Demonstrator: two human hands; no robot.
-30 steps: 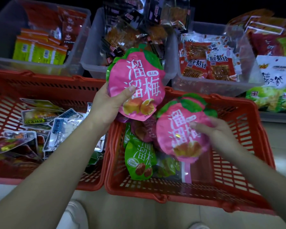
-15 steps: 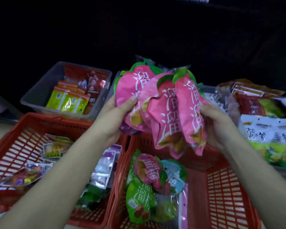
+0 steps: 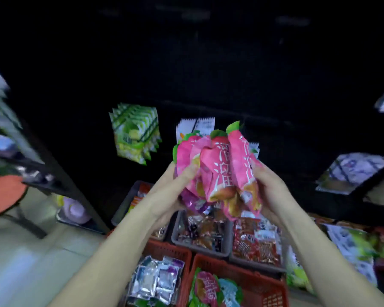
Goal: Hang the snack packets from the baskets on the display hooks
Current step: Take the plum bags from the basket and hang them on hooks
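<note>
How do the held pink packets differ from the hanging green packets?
The pink packets are bunched between left hand and right hand; the green packets hang fanned on the dark display. Pink packets are rounded with leaf tops; green packets rectangular. Both are several-packet bunches.

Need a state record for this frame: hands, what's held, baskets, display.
left hand: grips the pink packets from the left
right hand: grips the same bunch from the right
bunch position: raised above the baskets, in front of the dark display
right red basket: more pink and green packs inside
left red basket: silvery packs inside
hanging green packets: on the display, up-left of the bunch
hooks: too dark to see
</note>
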